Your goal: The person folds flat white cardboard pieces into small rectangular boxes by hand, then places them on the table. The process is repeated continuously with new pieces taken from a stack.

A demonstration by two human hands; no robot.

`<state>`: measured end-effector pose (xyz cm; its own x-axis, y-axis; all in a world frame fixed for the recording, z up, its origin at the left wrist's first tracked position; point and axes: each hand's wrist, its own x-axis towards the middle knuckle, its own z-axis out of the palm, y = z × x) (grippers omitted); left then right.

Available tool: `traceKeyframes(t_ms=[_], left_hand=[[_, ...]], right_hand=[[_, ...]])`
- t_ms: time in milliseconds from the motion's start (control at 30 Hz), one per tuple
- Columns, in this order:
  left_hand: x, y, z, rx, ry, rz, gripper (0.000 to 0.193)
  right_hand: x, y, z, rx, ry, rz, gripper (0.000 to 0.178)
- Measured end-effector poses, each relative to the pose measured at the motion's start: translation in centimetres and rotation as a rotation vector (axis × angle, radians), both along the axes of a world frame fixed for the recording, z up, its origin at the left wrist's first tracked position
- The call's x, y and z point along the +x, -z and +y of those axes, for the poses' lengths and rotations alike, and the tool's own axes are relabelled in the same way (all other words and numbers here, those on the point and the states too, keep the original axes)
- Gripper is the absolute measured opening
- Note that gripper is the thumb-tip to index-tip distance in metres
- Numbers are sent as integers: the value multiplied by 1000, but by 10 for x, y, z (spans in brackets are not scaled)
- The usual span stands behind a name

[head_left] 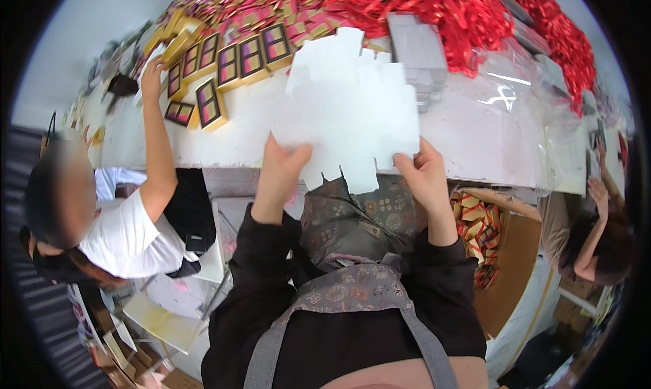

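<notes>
A loose, fanned stack of white die-cut card sheets (352,111) with notched edges reaches over the table's front edge in front of me. My left hand (281,165) grips its lower left side, the thumb at the margin and the other fingers partly hidden. On the right side my right hand (426,175) pinches the stack, thumb on top and fingers curled at the edge. Left of the sheets, several gold boxes (241,62) with dark-framed, pink-and-purple windowed tops stand on the white table (234,141).
Red ribbons (434,16) and small pink-and-gold pieces (291,9) are heaped at the back. Grey flat stacks (417,53) sit beside clear plastic (508,91). A cardboard carton (512,253) stands at my right. A co-worker (122,233) reaches over the boxes; another person (593,233) works far right.
</notes>
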<state>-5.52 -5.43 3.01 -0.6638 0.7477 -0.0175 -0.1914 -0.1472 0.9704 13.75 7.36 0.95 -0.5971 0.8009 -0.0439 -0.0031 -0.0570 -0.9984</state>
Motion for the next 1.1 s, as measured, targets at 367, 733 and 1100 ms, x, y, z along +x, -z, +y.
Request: traceKeyframes(t_ms=[367, 733, 1100], left_hand=[[66, 2, 25, -246, -29, 779, 63], [67, 14, 5, -243, 86, 240, 26], [83, 30, 22, -382, -67, 726, 58]], right_hand=[[-12, 0, -50, -136, -23, 349, 69], [-18, -4, -38, 368, 121, -274, 37], [-23, 8, -50, 570, 175, -416, 39]])
